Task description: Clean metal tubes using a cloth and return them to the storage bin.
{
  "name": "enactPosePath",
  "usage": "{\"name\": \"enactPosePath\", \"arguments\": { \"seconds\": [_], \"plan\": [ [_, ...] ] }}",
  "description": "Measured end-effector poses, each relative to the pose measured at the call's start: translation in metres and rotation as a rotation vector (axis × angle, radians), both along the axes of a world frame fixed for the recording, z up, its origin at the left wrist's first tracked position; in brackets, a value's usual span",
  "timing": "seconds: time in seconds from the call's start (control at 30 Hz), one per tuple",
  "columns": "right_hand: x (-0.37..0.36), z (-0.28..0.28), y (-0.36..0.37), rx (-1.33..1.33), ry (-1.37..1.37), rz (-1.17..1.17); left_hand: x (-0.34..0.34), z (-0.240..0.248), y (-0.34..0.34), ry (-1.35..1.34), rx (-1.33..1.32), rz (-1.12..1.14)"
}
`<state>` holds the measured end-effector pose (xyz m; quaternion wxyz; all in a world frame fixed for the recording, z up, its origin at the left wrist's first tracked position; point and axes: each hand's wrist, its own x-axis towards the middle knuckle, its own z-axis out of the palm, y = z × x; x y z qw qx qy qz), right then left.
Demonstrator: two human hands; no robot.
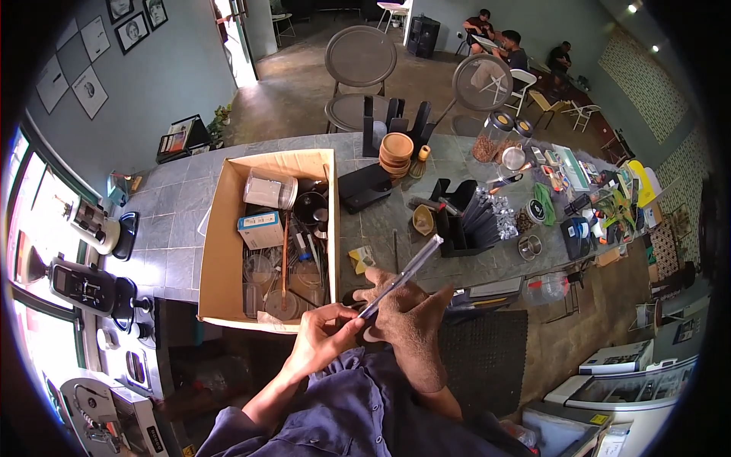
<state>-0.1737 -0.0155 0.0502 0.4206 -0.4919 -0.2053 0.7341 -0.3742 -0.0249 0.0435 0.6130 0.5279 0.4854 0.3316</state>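
My left hand is closed in a pinch on the lower end of a slender stick in a clear wrapper, in front of my body. The stick slants up to the right and ends in a silvery tip. My right hand, brown and rough-textured as if gloved, is right against the stick, with its fingers spread. The stick passes in front of this hand. Left of my hands is an open cardboard box holding a clear tub, a white-and-blue carton, dark cups and thin utensils.
A black holder with many dark, silver-ended sticks stands right of the hands. Behind are stacked wooden bowls and lidded jars. Assorted goods crowd the counter's right end. Coffee grinders line the left. Several people sit in the back.
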Motion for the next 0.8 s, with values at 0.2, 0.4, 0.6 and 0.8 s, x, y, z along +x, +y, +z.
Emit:
{"name": "enactPosePath", "arguments": {
  "seconds": [0.2, 0.4, 0.6, 0.8],
  "plan": [
    [-0.014, 0.021, -0.009, 0.219, -0.370, 0.025, 0.003, -0.003, 0.000, 0.055, 0.188, 0.010],
    [-0.013, 0.028, -0.022, 0.813, -1.004, 0.158, 0.006, 0.002, -0.004, 0.092, 0.249, 0.070],
    [-0.002, -0.037, -0.025, 0.140, 0.280, -0.227, 0.012, -0.010, -0.007, 0.022, 0.333, 0.093],
    [0.006, -0.078, -0.015, -0.176, 0.710, -0.517, 0.019, -0.006, -0.012, 0.099, 0.286, 0.045]
  ]
}}
